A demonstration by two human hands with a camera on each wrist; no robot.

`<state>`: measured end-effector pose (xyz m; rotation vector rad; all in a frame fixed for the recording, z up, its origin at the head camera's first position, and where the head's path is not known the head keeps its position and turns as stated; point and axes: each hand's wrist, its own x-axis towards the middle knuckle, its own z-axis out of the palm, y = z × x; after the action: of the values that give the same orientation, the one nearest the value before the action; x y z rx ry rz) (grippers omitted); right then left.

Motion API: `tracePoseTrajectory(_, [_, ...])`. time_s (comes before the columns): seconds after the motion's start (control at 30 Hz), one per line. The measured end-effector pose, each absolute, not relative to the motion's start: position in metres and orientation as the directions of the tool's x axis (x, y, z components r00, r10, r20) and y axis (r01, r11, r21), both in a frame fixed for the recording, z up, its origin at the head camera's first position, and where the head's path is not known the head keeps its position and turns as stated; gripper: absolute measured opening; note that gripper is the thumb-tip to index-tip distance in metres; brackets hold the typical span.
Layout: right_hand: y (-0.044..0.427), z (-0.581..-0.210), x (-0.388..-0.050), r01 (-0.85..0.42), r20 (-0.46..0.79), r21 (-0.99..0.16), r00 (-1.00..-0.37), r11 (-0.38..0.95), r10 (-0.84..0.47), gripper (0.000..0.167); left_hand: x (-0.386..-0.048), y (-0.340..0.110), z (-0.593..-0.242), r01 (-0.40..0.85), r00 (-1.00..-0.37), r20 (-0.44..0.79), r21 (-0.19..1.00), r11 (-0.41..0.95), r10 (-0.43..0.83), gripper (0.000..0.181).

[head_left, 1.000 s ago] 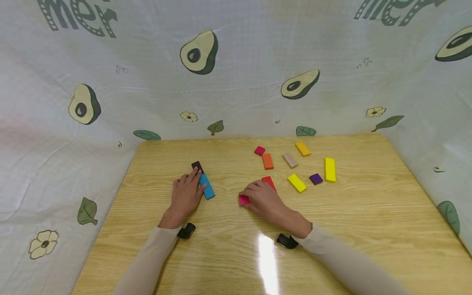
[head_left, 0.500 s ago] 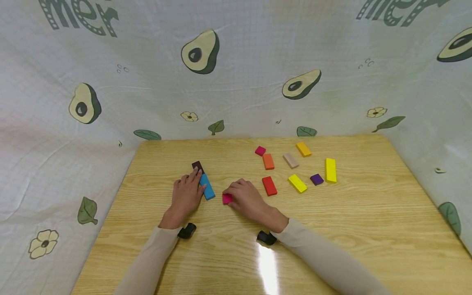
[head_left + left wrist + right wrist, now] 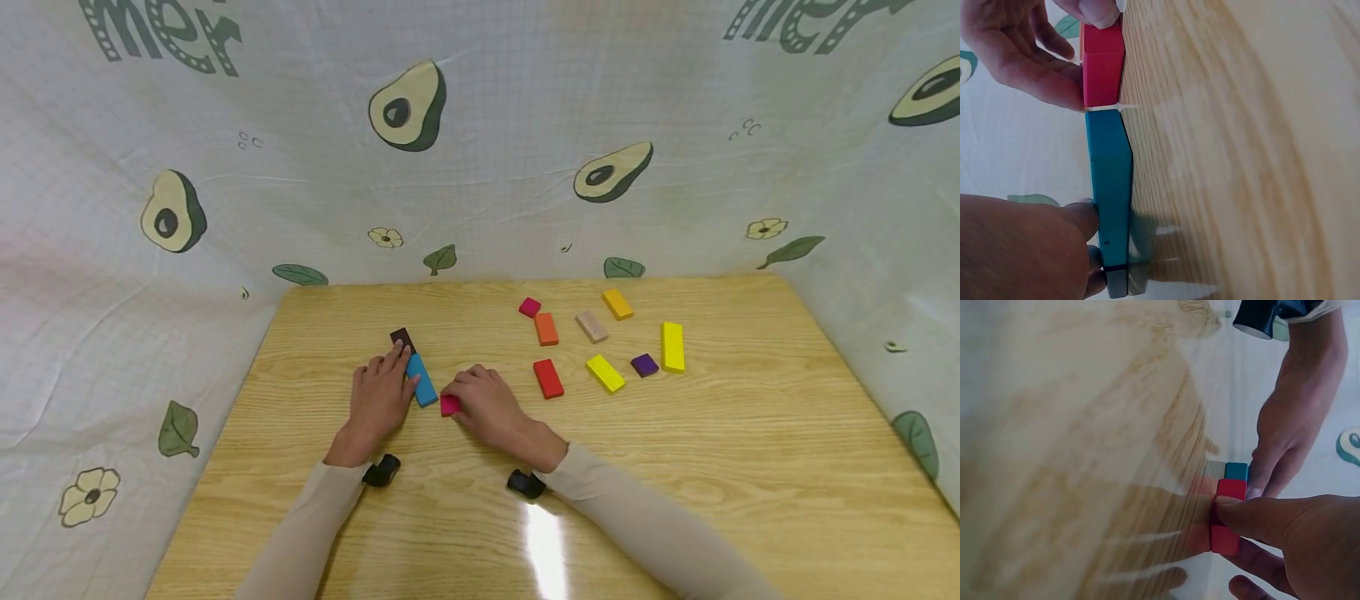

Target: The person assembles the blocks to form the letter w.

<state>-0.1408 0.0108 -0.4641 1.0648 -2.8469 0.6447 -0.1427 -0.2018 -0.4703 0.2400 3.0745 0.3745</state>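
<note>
A pink block [image 3: 448, 405] is lying on the table left of centre, just beside the near end of a blue block [image 3: 423, 385], with a narrow gap showing between them in the left wrist view. The right hand [image 3: 491, 408] is pinching the pink block between thumb and fingers. The piece is probably behaving as light, stiff painted wood, hardly fragile and perhaps a little slick; opposite sides are seemingly offering the best hold, leaving the end toward the blue block free. The left hand [image 3: 380, 392] is resting its extended fingers on a dark brown block [image 3: 401, 335] and on the blue block, these two lying end to end; it is steadying rather than grasping, as far as one can judge. Farther right on the table [image 3: 675, 467], a red block [image 3: 548, 378], an orange block [image 3: 546, 329], a small crimson block [image 3: 529, 307], a plain wooden block [image 3: 592, 327], an amber block [image 3: 617, 304], a purple block [image 3: 644, 365], a short yellow block [image 3: 605, 373] and a long yellow block [image 3: 672, 347] are lying scattered. An avocado-printed cloth [image 3: 487, 125] is hanging behind.
</note>
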Motion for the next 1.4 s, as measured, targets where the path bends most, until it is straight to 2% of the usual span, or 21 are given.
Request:
tracePoseTrajectory(0.67, [0.01,-0.466,-0.139,-0.63,0.168,-0.315,-0.774,0.71,-0.611,0.029,-0.14,-0.2,-0.47,0.152,-0.988,0.006,0.224,0.963,0.155,0.058])
tracePoseTrajectory(0.93, [0.051,-0.456,-0.143,-0.558,0.151,-0.442,-0.818,0.702,-0.555,0.046,-0.14,-0.199,-0.47,0.151,-0.987,-0.009,0.24,0.959,0.158,0.058])
tracePoseTrajectory(1.4, [0.134,-0.458,-0.145,-0.479,0.126,-0.449,-0.87,0.754,-0.477,0.068,-0.141,-0.199,-0.467,0.163,-0.986,0.006,0.224,0.961,0.166,0.056])
